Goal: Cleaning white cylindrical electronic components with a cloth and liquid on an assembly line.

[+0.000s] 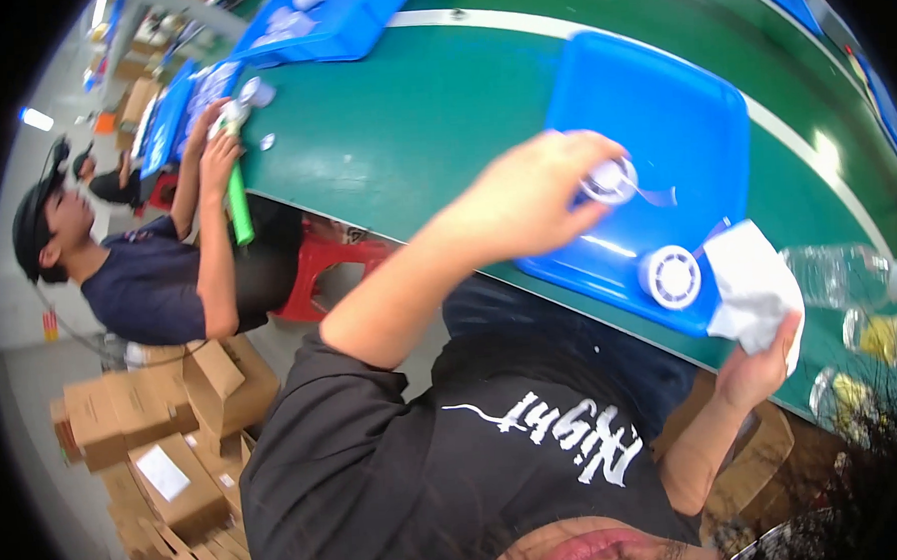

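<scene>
Above the blue tray (661, 101), my left hand (540, 196) is closed round a white spool-like round part (614, 182) with a spoked end. A thin translucent strip (658, 198) trails from that part. A second white spoked round part (673, 277) sits in the tray's near right corner, a thin strip sticking up beside it. At the tray's right edge, my right hand (756, 364) grips a crumpled white cloth or paper wipe (752, 279); which of the two I cannot tell.
A clear plastic bottle (837, 275) lies right of the tray, near clear containers with yellow contents (876, 337). At the left, a co-worker (158, 283) holds a green-handled tool (239, 204). A blue bin (332, 25) stands on the green table (391, 112). Cardboard boxes (124, 414) are stacked lower left.
</scene>
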A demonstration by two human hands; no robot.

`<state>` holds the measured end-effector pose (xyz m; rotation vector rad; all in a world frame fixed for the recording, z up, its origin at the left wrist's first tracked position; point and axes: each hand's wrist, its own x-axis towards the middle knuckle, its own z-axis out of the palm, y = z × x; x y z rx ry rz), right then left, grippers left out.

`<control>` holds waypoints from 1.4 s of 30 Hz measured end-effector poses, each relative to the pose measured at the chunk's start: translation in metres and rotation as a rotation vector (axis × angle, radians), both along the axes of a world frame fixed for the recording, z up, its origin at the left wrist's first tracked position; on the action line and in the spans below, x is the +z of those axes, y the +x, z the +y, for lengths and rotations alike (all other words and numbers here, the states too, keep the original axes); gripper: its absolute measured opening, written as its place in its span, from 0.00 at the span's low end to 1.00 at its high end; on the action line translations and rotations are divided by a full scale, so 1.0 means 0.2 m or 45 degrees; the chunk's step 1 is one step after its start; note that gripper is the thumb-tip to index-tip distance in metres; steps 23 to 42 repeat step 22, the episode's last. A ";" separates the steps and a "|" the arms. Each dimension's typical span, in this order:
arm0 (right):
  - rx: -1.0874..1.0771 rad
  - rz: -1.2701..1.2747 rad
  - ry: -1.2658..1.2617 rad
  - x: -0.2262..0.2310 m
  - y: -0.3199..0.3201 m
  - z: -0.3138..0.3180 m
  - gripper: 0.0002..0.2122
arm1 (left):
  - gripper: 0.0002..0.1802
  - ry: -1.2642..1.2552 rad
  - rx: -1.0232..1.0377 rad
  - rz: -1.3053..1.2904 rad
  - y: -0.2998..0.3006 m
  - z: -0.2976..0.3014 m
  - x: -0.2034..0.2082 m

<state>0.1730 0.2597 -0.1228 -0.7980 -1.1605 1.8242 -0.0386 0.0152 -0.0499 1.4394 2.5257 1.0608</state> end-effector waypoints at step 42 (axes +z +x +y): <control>-0.184 -0.268 0.102 -0.05 -0.04 0.09 0.27 | 0.31 -0.839 1.747 0.700 -1.23 -1.45 -0.13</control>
